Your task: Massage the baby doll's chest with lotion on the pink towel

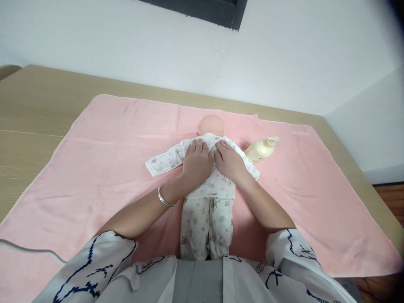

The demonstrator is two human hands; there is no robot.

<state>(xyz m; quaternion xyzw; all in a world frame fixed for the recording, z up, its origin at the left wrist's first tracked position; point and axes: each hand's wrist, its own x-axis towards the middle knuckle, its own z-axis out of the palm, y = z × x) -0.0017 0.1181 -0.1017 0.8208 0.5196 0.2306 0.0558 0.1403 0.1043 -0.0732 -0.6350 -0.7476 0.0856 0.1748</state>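
Note:
A baby doll (211,125) lies on a pink blanket (126,139), its bald head toward the wall. It is dressed in a white printed top (217,187) and matching trousers (195,225). On the left of the chest rests my left hand (198,162), flat with fingers stretched out, a silver bangle (164,197) on its wrist. My right hand (229,160) lies on the other side of the chest, its fingers also extended. Both hands touch the top and grip nothing visible. The doll's hands and feet are out of sight.
A cream pump bottle (262,150) lies tilted on the blanket, right of the doll's sleeve. The wooden table (57,94) runs back to a white wall (104,42). A grey cord (34,249) crosses the blanket at lower left.

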